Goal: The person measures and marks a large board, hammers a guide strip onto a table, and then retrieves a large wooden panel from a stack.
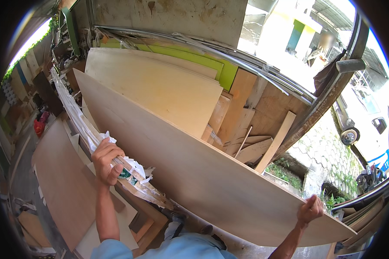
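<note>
A large plywood sheet (181, 172) stands on its long edge in front of me, tilted, running from the upper left to the lower right. My right hand (310, 210) is closed over its upper edge near the right end. On the left, my left hand (106, 160) has its fingers wrapped round a long, narrow bundle of boards (126, 184) in torn white wrapping. The wrapping hangs in ragged flaps beside that hand, and a small green label shows below the thumb. The bundle's lower side is hidden.
Pale panels (155, 86) lean behind the sheet, with a lime-green board (228, 77) and metal strips (194, 41) beyond. A loose plank (275, 141) leans at the right. Brown sheets (67, 181) lie at the left. Outside stands a parked vehicle (367, 116).
</note>
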`<state>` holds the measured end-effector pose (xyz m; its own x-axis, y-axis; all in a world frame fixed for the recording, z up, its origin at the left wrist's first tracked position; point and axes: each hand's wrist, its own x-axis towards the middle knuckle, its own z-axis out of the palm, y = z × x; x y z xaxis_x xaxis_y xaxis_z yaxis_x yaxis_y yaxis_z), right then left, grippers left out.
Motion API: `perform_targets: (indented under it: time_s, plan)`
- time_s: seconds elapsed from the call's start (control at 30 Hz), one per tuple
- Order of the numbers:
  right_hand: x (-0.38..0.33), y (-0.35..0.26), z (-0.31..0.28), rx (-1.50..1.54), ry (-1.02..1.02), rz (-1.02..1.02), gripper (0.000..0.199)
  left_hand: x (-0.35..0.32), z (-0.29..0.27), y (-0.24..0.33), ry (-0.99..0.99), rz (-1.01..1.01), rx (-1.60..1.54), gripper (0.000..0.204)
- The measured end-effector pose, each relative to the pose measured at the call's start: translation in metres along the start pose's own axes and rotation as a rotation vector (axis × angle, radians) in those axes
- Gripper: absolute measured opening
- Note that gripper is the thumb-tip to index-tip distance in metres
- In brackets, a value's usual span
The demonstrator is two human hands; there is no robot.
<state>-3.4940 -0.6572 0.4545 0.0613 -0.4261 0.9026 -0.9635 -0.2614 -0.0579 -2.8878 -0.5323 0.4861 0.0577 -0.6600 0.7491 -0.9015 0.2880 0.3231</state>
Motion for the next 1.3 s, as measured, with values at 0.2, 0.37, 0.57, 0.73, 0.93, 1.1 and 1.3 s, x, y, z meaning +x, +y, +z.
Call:
perform_targets:
  time_s: [0.2, 0.37, 0.57, 0.73, 0.93, 1.1, 1.3]
  plan:
    - [-0.074, 0.206, -0.096, -0.104, 0.064, 0.404, 0.061, 0.003, 0.005, 0.0, -0.045, -0.002, -0.002, 0.075]
    - [-0.123, 0.284, -0.146, -0.078, 0.221, 0.487, 0.063, 0.006, 0.005, 0.008, -0.039, -0.008, 0.007, 0.078]
    - [-0.038, 0.03, -0.087, 0.177, -0.216, 0.141, 0.058, 0.005, 0.004, 0.005, -0.024, -0.014, -0.006, 0.078]
    - [-0.004, -0.164, -0.003, 0.276, -0.294, 0.002, 0.044, 0.003, 0.005, 0.004, -0.062, -0.036, 0.011, 0.08]
    - [-0.01, -0.137, 0.018, 0.143, -0.23, -0.091, 0.046, 0.001, 0.007, 0.0, -0.035, -0.03, 0.005, 0.085]
    - [-0.015, -0.115, 0.016, 0.106, -0.235, -0.108, 0.039, 0.001, 0.007, 0.001, -0.055, -0.061, 0.012, 0.087]
    - [-0.031, -0.025, -0.02, 0.017, -0.143, -0.039, 0.031, -0.001, 0.003, -0.002, -0.048, -0.069, 0.035, 0.089]
